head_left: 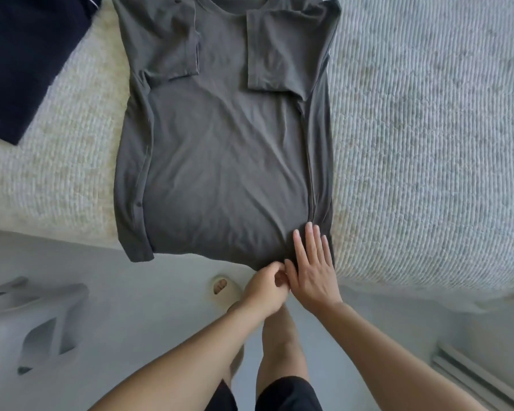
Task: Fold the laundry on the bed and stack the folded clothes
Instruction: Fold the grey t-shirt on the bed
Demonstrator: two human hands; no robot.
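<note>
My right hand [310, 269] lies flat, fingers straight, pressing the bottom hem of a grey T-shirt [223, 149] that stretches away from it across the bed [428, 129]. Just left of it, my left hand [266, 287] pinches the same hem. Both sleeves and sides are folded in; the lengthwise fold remains, I judge. A dark navy garment [27, 54] lies far off, up and left.

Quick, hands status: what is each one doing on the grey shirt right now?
Left hand: fingers curled, pinching the bottom hem of the grey T-shirt.
Right hand: open, fingers straight, pressing flat on the shirt's lower right corner.
</note>
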